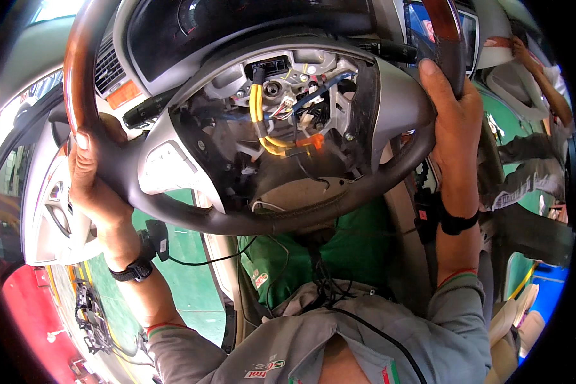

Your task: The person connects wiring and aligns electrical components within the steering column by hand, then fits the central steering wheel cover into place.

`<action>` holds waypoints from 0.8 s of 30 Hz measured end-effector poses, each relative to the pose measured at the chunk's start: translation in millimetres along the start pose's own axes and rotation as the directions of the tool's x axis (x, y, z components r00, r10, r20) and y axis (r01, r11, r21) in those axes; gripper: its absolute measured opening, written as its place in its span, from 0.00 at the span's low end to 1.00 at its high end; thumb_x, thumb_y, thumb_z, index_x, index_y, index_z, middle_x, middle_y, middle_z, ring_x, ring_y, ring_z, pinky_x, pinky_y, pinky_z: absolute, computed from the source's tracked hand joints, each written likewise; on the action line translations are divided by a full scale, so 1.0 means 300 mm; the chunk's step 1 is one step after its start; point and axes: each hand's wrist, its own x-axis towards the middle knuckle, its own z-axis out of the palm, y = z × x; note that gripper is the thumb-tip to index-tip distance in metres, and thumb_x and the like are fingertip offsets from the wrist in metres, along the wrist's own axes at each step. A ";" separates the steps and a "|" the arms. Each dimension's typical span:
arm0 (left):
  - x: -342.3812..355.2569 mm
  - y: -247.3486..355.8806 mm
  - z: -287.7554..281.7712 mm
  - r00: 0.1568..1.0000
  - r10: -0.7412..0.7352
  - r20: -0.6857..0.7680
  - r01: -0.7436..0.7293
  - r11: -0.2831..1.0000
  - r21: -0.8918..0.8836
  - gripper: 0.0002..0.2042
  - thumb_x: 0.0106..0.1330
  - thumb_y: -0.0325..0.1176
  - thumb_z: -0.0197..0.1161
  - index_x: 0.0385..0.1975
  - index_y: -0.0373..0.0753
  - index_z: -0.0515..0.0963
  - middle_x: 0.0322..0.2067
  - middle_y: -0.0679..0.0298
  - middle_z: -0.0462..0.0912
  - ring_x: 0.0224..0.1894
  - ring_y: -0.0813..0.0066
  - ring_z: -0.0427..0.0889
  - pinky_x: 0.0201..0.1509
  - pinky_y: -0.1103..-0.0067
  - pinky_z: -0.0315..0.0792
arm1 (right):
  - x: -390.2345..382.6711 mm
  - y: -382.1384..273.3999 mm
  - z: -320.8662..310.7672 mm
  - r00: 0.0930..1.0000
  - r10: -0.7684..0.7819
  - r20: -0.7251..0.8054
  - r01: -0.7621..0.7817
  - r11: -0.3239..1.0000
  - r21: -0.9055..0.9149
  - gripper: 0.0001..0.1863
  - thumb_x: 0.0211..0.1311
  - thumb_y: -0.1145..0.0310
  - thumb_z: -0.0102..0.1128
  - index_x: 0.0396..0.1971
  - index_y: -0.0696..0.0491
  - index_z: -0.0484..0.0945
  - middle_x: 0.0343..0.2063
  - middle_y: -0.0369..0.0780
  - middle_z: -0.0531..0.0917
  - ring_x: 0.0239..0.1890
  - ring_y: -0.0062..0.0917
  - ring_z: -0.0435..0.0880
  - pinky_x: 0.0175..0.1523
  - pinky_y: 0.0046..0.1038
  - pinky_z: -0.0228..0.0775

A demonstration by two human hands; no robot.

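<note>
A dark leather and wood-trim steering wheel (272, 222) spans the view in front of me. On its left side my left hand (96, 185) is closed around the rim, thumb on the near face. The right rim sits in the grip of my right hand (456, 125), its thumb pointing up along the wheel. Between them the hub lies uncovered, showing a metal frame (304, 77). Yellow-sleeved wires (257, 112) run down from a black plug to an orange connector (310, 142). Thin coloured wires bunch near the hub's middle.
Stalks (148, 110) jut out behind the wheel, below an instrument cluster (237, 19). A car door (51, 211) stands open at left, above a green floor. A black cable (205, 263) hangs near my left wrist. Another person's arm (547, 83) shows at far right.
</note>
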 end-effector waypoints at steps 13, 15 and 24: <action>0.043 -0.009 -0.013 0.998 -0.007 0.055 0.007 1.000 -0.007 0.25 0.74 0.53 0.59 0.39 0.30 0.76 0.33 0.62 0.74 0.35 0.77 0.72 0.41 0.82 0.65 | -0.007 -0.003 0.009 1.000 0.017 -0.002 -0.017 0.998 0.057 0.24 0.64 0.48 0.71 0.40 0.58 0.86 0.28 0.33 0.85 0.28 0.14 0.80 0.34 0.19 0.70; 0.043 -0.008 -0.011 0.999 -0.007 0.040 0.008 1.000 -0.004 0.25 0.74 0.53 0.59 0.40 0.30 0.76 0.33 0.62 0.74 0.35 0.77 0.72 0.42 0.81 0.65 | 0.002 -0.002 0.002 1.000 0.002 0.012 -0.003 0.999 0.035 0.24 0.64 0.48 0.71 0.40 0.58 0.86 0.28 0.34 0.85 0.28 0.14 0.81 0.34 0.20 0.71; 0.026 -0.019 -0.015 1.000 -0.027 0.008 0.027 0.999 0.025 0.26 0.73 0.56 0.58 0.39 0.31 0.76 0.34 0.62 0.74 0.36 0.76 0.72 0.42 0.82 0.65 | 0.001 -0.007 0.006 1.000 0.014 -0.012 -0.015 0.999 -0.028 0.24 0.64 0.48 0.71 0.41 0.57 0.85 0.28 0.34 0.85 0.28 0.15 0.81 0.35 0.20 0.71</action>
